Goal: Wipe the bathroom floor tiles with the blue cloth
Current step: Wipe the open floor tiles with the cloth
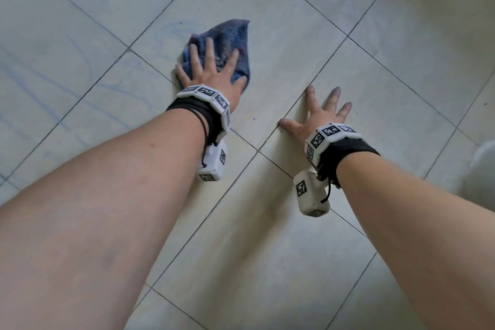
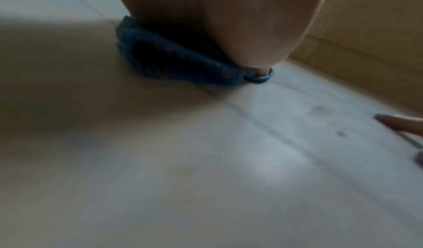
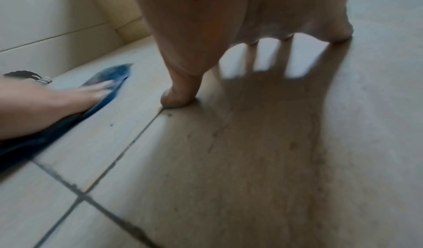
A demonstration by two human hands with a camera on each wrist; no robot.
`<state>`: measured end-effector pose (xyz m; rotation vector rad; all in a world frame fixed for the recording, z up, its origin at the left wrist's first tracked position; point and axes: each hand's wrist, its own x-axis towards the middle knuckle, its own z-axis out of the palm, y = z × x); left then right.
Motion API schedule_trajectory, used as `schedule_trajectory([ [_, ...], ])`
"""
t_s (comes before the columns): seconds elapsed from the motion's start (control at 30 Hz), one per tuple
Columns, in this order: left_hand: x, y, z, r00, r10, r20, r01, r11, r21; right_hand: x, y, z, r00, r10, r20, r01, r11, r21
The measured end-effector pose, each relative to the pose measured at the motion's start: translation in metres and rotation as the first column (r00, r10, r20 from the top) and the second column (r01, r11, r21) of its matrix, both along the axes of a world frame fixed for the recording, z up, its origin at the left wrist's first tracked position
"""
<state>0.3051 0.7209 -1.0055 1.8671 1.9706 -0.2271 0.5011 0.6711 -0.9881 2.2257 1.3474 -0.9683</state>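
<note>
A crumpled blue cloth (image 1: 222, 45) is pressed flat against the pale floor tiles (image 1: 294, 262) by the left hand (image 1: 211, 72), whose fingers are spread straight across the fabric, not curled round it. The cloth is seen lying over a grout line, close to where four tiles meet. Just beside it, on the neighbouring tile, the right hand (image 1: 316, 118) is braced on the floor, fingers splayed and straight, tips touching the tile, nothing held. Faint blue streaks are visible on the tiles beyond the left arm.
</note>
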Motion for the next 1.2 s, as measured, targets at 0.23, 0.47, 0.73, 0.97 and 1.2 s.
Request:
schedule_trajectory([
  [0.23, -0.072, -0.078, 0.001, 0.979, 0.181, -0.098, -0.188, 0.981, -0.058, -0.013, -0.003, 0.012, 1.0, -0.018, 0.007, 0.018, 1.0, 0.0],
  [0.47, -0.038, -0.128, 0.002, 0.982, 0.174, -0.067, -0.179, 0.981, -0.073, -0.05, -0.027, 0.01, 0.998, 0.058, 0.009, -0.058, 0.998, -0.03],
  [0.73, 0.008, -0.103, 0.002, 0.999, 0.027, -0.02, -0.029, 0.996, -0.081, -0.045, -0.033, 0.009, 0.994, 0.106, 0.009, -0.106, 0.994, -0.016],
  [0.97, 0.037, -0.045, 0.0, 0.996, 0.091, 0.026, -0.09, 0.996, -0.008, -0.042, -0.035, 0.005, 0.997, 0.071, -0.011, -0.071, 0.997, 0.03],
  [1.2, -0.054, -0.036, -0.002, 0.938, 0.346, -0.027, -0.344, 0.938, 0.044, -0.039, -0.036, 0.007, 0.998, 0.056, -0.022, -0.056, 0.998, 0.026],
])
